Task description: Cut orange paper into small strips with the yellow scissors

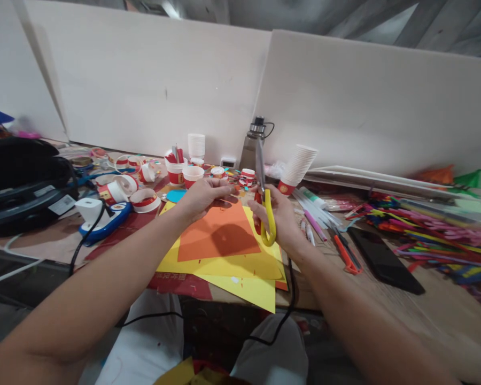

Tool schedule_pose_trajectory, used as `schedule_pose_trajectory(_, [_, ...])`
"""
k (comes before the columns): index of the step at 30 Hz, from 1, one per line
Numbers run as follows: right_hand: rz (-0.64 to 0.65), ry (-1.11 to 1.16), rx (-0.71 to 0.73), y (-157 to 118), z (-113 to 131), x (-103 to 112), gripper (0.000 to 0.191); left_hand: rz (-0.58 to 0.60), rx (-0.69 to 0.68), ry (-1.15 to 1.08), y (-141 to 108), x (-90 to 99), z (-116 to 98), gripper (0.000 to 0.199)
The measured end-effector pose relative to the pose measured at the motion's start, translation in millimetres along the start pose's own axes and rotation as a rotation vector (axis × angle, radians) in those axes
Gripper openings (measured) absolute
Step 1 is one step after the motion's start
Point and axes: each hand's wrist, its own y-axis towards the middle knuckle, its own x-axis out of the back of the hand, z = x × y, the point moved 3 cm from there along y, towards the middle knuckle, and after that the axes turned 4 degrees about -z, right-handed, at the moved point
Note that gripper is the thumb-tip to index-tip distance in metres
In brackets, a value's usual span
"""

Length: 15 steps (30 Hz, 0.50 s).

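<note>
My right hand grips a pair of scissors by the yellow handle, with the metal blades pointing up. To its left, my left hand hovers over the paper, thumb and fingers drawn together. A small orange bit shows by its fingertips, but I cannot make out what they pinch. Beneath both hands lies a sheet of orange paper, on top of yellow sheets. Small red scraps are scattered on the sheets.
Paper cups stand stacked at the back, near a bottle. Cut cup rings and a blue power strip lie left. On the right are a utility knife, a black phone and colourful pipe cleaners.
</note>
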Motion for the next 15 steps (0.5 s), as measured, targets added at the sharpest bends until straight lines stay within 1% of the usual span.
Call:
schedule_pose_trajectory(2, [-0.030,0.019,0.061,2,3,2,0.042,0.047,0.002,0.102,-3,-4.4,2,0.018])
schedule_pose_trajectory(5, [-0.032,0.020,0.099,3,3,3,0.045,0.076,0.012,0.179,-5,-9.2,5,0.018])
schedule_pose_trajectory(9, [0.015,0.018,0.090,2,-1,1,0.049,0.109,0.007,0.247,-9,-13.3,3,0.016])
schedule_pose_trajectory(15, [0.013,-0.009,0.076,0,-3,-1,0.048,0.118,-0.020,0.292,-12,-15.2,-1,0.017])
